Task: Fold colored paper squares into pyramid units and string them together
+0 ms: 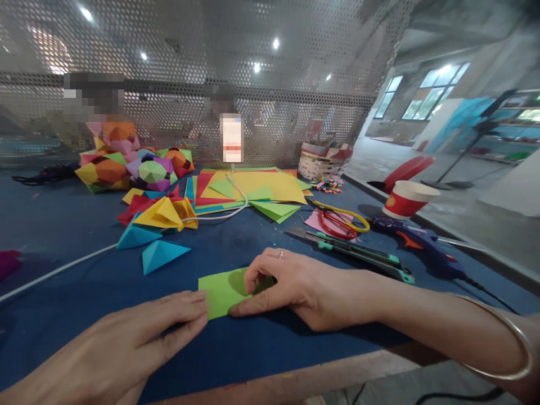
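Note:
A piece of green paper (223, 288) lies near the front edge of the blue table. My left hand (147, 332) rests on its left end, fingers stretched out and fingertips on the paper. Bent over the right part of the sheet is my right hand (291, 287), with a ring on one finger. Its thumb lies along the lower edge and its curled fingertips press the paper; they hide the right end. Just behind the paper sits a blue folded paper piece (163, 256). A green-and-black box cutter (363, 253) lies beyond my right hand.
Folded yellow pieces (162, 214) and colourful paper balls (147, 169) stand left. Behind are stacked coloured sheets (257, 188), a phone (232, 139) with a white cable, and a woven basket (324, 160). Scissors (337, 222), a glue gun (426, 247) and a paper cup (409, 199) are right.

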Action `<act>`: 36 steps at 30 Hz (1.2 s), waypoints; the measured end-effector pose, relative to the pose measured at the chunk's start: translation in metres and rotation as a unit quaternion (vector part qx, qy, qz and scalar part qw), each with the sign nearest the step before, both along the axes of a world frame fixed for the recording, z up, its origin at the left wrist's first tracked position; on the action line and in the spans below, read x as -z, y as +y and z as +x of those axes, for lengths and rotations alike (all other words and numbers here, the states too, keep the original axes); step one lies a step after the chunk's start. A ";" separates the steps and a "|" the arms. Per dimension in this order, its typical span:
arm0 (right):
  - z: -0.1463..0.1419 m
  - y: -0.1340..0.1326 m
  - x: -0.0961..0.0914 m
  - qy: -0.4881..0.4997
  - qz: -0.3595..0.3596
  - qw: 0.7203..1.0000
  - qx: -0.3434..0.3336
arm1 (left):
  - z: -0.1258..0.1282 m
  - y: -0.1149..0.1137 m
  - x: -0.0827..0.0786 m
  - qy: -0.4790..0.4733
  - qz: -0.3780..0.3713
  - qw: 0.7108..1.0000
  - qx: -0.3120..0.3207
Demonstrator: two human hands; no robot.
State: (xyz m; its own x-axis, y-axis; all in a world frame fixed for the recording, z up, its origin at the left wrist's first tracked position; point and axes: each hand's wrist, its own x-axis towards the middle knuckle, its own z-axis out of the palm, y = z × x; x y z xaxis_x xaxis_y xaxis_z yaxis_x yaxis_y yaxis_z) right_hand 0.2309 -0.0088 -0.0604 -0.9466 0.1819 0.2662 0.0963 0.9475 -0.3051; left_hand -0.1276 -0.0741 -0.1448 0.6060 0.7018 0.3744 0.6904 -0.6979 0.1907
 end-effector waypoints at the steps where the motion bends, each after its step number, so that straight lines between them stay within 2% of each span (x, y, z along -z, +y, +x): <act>1: 0.000 0.000 0.001 0.001 0.008 1.000 0.000 | 0.003 -0.002 -0.005 0.014 0.006 0.999 0.043; 2: 0.000 0.000 0.001 0.007 0.014 1.000 0.000 | 0.005 -0.005 -0.011 0.029 0.019 0.996 0.078; 5: 0.002 0.001 0.002 0.033 0.012 0.999 -0.004 | 0.010 -0.010 -0.022 0.023 0.050 0.996 0.065; 7: 0.004 0.001 0.002 0.052 0.004 0.999 -0.008 | 0.010 -0.008 -0.026 0.001 0.034 0.998 0.060; 11: 0.006 0.003 0.003 0.093 -0.006 0.995 -0.020 | 0.005 0.000 -0.028 0.010 -0.032 0.997 0.069; 17: 0.016 0.007 0.006 0.118 -0.055 0.991 -0.018 | -0.008 0.000 -0.024 0.013 -0.093 0.996 -0.009; 20: 0.021 0.006 0.007 0.125 -0.072 0.990 -0.001 | -0.017 0.001 -0.021 0.021 -0.100 0.995 0.001; 23: 0.023 0.004 0.007 0.135 -0.079 0.988 0.003 | -0.016 0.000 -0.031 0.034 -0.091 0.995 0.036; 26: 0.022 0.003 0.008 0.138 -0.075 0.988 0.005 | 0.007 -0.006 -0.060 0.041 -0.038 0.995 0.086; 28: 0.021 0.003 0.008 0.143 -0.064 0.988 0.001 | 0.034 -0.009 -0.083 0.050 -0.018 0.995 0.079; 29: 0.021 0.003 0.008 0.142 -0.058 0.988 0.000 | 0.050 -0.009 -0.094 0.072 -0.045 0.993 0.086; 31: 0.021 0.004 0.008 0.126 -0.048 0.991 0.005 | 0.080 -0.003 -0.111 0.104 -0.146 0.983 0.027; 32: 0.021 0.004 0.008 0.113 -0.042 0.993 0.009 | 0.094 0.003 -0.116 0.112 -0.174 0.978 -0.003; 36: 0.020 0.004 0.008 0.092 -0.019 0.996 0.013 | 0.129 0.033 -0.127 0.144 -0.274 0.947 -0.087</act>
